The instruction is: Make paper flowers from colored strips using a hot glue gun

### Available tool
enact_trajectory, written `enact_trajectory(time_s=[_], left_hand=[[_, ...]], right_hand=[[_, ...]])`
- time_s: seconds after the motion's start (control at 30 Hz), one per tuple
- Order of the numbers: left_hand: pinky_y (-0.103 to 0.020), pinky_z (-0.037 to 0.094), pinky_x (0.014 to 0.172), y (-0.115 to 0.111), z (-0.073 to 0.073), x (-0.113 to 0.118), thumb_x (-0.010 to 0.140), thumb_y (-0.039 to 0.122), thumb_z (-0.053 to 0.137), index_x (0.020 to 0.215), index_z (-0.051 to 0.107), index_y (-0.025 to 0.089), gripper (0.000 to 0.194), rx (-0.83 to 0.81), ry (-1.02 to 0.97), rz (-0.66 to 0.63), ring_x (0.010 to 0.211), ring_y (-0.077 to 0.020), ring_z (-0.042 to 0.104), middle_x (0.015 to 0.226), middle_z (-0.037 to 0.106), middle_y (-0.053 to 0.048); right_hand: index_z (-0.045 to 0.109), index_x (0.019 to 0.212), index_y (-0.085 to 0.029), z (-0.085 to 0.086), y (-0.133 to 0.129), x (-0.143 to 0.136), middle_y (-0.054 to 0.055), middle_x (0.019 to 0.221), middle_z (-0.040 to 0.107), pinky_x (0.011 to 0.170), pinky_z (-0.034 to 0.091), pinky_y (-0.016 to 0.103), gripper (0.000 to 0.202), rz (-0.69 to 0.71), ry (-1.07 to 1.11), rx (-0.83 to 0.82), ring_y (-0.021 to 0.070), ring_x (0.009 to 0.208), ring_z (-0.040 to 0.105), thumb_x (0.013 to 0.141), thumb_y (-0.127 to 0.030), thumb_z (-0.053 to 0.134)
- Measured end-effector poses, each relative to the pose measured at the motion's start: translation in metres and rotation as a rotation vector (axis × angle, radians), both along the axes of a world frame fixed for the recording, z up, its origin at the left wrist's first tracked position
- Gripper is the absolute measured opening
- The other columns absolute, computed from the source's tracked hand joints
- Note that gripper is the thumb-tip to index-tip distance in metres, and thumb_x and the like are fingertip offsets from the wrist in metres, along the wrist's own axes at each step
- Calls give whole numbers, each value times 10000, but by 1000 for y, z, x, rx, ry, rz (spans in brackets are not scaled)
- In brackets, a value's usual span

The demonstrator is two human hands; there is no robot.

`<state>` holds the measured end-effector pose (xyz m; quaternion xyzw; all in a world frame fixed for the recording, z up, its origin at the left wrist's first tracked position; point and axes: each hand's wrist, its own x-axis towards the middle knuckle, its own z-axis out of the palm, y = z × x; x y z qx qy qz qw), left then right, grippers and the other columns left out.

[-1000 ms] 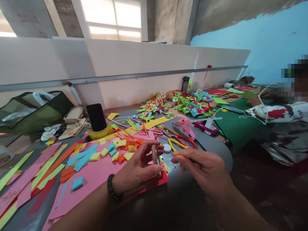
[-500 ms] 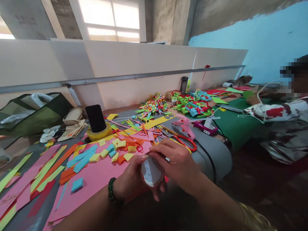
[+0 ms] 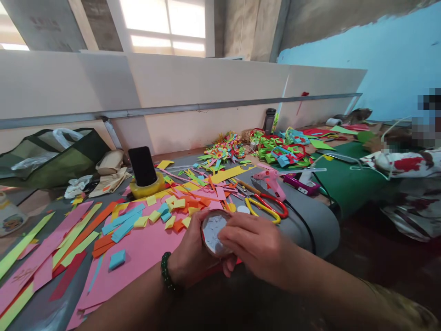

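The left hand point(image 3: 193, 250) cups a small round white container point(image 3: 212, 232) from below and behind, its grip curled around the rim so that the flat, speckled white face tilts up toward the camera; the right hand point(image 3: 257, 246) comes in from the right, its fingertips point(image 3: 227, 234) pressed onto the container's right edge and face, so both grips are closed on the same thing; the container is held just above the near edge of the table point(image 3: 310, 220), over a large pink paper sheet point(image 3: 138, 253); a dark bead bracelet point(image 3: 167, 276) circles the left wrist; just beyond the hands lie small yellow, blue and orange paper squares point(image 3: 165, 214), and to their right red-handled scissors point(image 3: 272, 204) and yellow-handled pliers point(image 3: 260, 209) lie side by side, with a pink glue gun point(image 3: 272, 179) behind them; long coloured paper strips point(image 3: 69, 234) spread over the left of the table; farther back a black phone point(image 3: 142, 166) stands upright in a roll of yellow tape point(image 3: 148, 188), and a heap of folded multicoloured paper pieces point(image 3: 223, 149) sits near the white wall panel; at the far right another person's patterned sleeve point(image 3: 403, 163) rests beside a green mat point(image 3: 344, 181).
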<state>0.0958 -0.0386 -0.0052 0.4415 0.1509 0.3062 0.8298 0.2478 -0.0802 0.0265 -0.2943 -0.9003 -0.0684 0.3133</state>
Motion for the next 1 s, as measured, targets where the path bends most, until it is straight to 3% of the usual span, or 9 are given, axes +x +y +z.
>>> enact_trajectory(time_s=[0.07,0.17,0.33,0.43,0.6,0.77,0.9,1.0], left_hand=[[-258,412,383,1,1,-1,797,671,297,1037,598,163,637,-18,-37,-9,375,-159,516,478,560,3],[-240,414,365,2,-3,1,841,631,267,1114,563,159,621,-59,-113,-40,374,-161,544,503,591,-4],[-205,431,353,-3,-11,7,890,562,249,884,616,116,577,-77,-148,-1,387,-145,546,472,585,-31],[-193,423,332,-5,-13,8,883,499,308,783,593,119,486,-42,-116,52,382,-138,532,475,574,-33],[-196,432,333,-2,-16,7,874,488,350,864,584,145,416,-41,-57,151,376,-123,523,544,602,-13],[-224,442,377,2,-17,7,889,503,262,768,611,114,536,35,-78,76,389,-142,526,466,571,-36],[-256,449,386,3,-15,5,897,490,252,1103,581,120,536,6,-123,58,410,-157,551,586,616,-27],[-242,465,465,4,-11,2,894,427,338,1214,531,140,471,-5,-94,185,536,-150,595,742,649,-37]], right_hand=[[627,993,-155,6,-10,5,59,883,642,717,492,213,198,-35,108,-99,123,806,596,901,-107,458],[632,1050,-156,4,-13,5,72,946,639,746,503,232,232,-193,183,-94,137,854,613,884,-88,485],[648,980,-153,-7,3,-6,69,901,640,739,506,315,164,-361,163,-119,187,830,615,834,-108,588],[643,900,-164,-5,12,-9,39,856,639,724,489,279,138,-339,184,-200,165,809,609,787,-85,643],[590,730,-164,-1,20,-4,-10,725,598,621,439,211,143,-308,218,-330,114,692,569,735,-54,680],[554,748,-172,-9,19,-6,4,769,605,653,437,222,106,-240,294,-257,117,723,564,792,-93,610],[535,724,-179,-12,8,-11,-11,714,603,619,440,210,115,-210,417,-251,97,650,557,777,-89,584],[521,680,-183,-7,-5,-12,-24,696,618,610,460,194,143,-87,459,-384,88,632,579,748,-86,600]])
